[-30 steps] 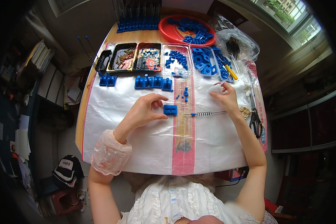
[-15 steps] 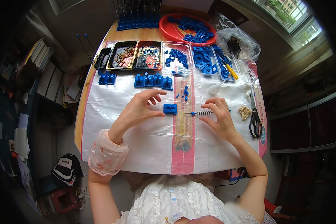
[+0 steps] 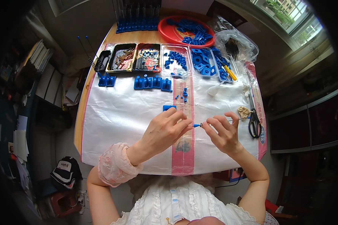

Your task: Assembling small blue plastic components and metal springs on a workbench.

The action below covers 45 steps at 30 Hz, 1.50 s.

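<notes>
Between my hands runs a thin dark rod with a small blue cone (image 3: 196, 126) on it. My left hand (image 3: 164, 131) is closed, fingertips pinching the rod's end left of the cone. My right hand (image 3: 222, 132) is closed around the black coil spring on the rod, whose coils its fingers mostly hide. Past my right hand the rod reaches toward the crumpled beige cloth. Just beyond my left hand, a blue square block (image 3: 169, 108) lies on the sheet, partly covered by the fingers. A few small blue pieces (image 3: 184, 95) are scattered farther back.
Several blue blocks (image 3: 153, 83) stand in a row behind. Beyond them are trays of screws (image 3: 123, 60), nuts and blue parts, plus a red basin (image 3: 165, 37). Black scissors (image 3: 255, 125) and a beige cloth (image 3: 244, 112) lie at right. A yellow-handled tool (image 3: 230, 72) rests on a tray.
My left hand has moved right and nearer to me, closing on the rod's end. My right hand has closed on the spring; the rod with its blue cone has shifted slightly nearer to me.
</notes>
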Tool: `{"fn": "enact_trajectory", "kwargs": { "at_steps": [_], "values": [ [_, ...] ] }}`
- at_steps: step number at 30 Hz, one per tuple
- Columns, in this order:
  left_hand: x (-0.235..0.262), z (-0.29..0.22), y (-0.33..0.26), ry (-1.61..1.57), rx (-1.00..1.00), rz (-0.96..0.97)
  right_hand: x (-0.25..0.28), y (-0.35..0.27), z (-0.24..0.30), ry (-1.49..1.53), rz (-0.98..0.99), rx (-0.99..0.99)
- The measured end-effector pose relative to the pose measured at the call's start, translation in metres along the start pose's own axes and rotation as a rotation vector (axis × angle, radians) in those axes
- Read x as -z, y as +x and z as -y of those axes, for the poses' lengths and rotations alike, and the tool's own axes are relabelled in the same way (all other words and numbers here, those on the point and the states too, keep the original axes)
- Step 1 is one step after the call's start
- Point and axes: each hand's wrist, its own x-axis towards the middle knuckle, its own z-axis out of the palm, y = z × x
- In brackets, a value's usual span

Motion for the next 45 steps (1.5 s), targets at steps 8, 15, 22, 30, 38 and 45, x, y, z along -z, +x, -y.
{"fn": "enact_trajectory", "kwargs": {
  "at_steps": [8,15,22,30,38,45],
  "values": [
    [-0.009,0.002,-0.011,-0.244,0.116,0.060,0.018,0.012,0.007,-0.149,-0.062,0.101],
    [-0.006,0.001,-0.012,-0.777,0.501,0.147,0.020,0.019,0.006,-0.165,-0.159,0.120],
    [-0.011,0.008,-0.013,-1.151,0.677,0.050,0.010,0.014,0.019,1.388,-0.177,-0.764],
    [-0.018,0.018,-0.016,-1.108,0.648,-0.047,-0.011,0.052,0.012,1.545,-0.072,-0.804],
    [-0.011,0.025,-0.013,-0.973,0.591,-0.097,-0.014,0.076,0.003,1.455,0.005,-0.773],
    [0.035,0.072,0.000,-0.573,0.498,-0.066,-0.011,0.110,-0.012,1.288,-0.133,-0.628]
  ]
}}
